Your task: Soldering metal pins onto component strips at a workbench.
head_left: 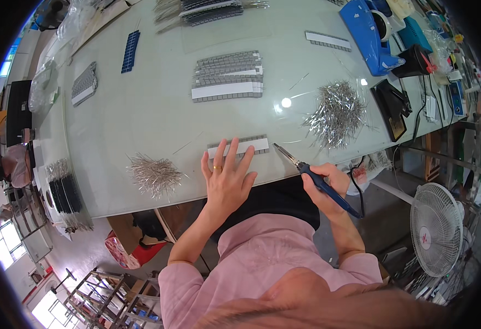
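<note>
My left hand [226, 181] lies with its fingers spread over a short grey segmented strip [260, 145] that has a white band along it. The fingers cover part of the strip, close to the table's front edge. My right hand [332, 183] is wrapped around the dark blue handle of a soldering iron [341, 202]. Its metal tip points up and left, just off the strip's right end. A loose pile of thin silvery wire pins [155, 174] sits left of my left hand. Another, bigger pile of shiny metal pins [337, 116] lies beyond my right hand.
Farther back is a stack of grey strips [226, 75], with a blue strip [131, 52] to its left. A blue tape dispenser [365, 44] and a black stand [389, 112] are at the right. Below the right edge stands a white fan [436, 230].
</note>
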A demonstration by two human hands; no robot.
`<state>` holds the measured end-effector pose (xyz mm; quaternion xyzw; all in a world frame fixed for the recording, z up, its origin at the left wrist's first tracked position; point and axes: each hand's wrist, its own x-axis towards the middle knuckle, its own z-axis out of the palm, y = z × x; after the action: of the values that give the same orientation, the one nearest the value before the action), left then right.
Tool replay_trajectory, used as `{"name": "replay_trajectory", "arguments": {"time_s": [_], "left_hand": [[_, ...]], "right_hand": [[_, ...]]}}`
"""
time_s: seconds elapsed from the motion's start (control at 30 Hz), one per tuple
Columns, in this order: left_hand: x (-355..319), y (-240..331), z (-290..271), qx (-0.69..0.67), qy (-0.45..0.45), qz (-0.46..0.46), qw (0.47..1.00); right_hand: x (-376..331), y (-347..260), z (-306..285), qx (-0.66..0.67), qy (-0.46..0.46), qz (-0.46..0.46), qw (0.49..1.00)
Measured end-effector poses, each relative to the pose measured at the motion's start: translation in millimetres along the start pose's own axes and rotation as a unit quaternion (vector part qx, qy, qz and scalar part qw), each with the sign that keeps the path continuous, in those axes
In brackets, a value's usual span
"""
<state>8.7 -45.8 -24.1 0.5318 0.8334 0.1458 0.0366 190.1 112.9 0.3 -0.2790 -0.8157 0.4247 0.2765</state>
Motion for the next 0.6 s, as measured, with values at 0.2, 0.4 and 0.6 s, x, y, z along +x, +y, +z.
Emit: {"name": "replay_trajectory", "arguments": {"time_s": [0.2,0.4,0.6], "left_hand": [[-1,-2,3,-0.005,0.022,0.002,1.0],[-1,-3,6,-0.006,0.024,0.006,1.0],[-2,-2,9,-0.016,0.015,0.002,1.0]], "right_hand": [[5,-5,6,0.007,0.024,0.02,0.999],[3,3,6,0.1,0.031,0.149,0.983],[7,11,3,0.22,0.037,0.264,0.938]]}}
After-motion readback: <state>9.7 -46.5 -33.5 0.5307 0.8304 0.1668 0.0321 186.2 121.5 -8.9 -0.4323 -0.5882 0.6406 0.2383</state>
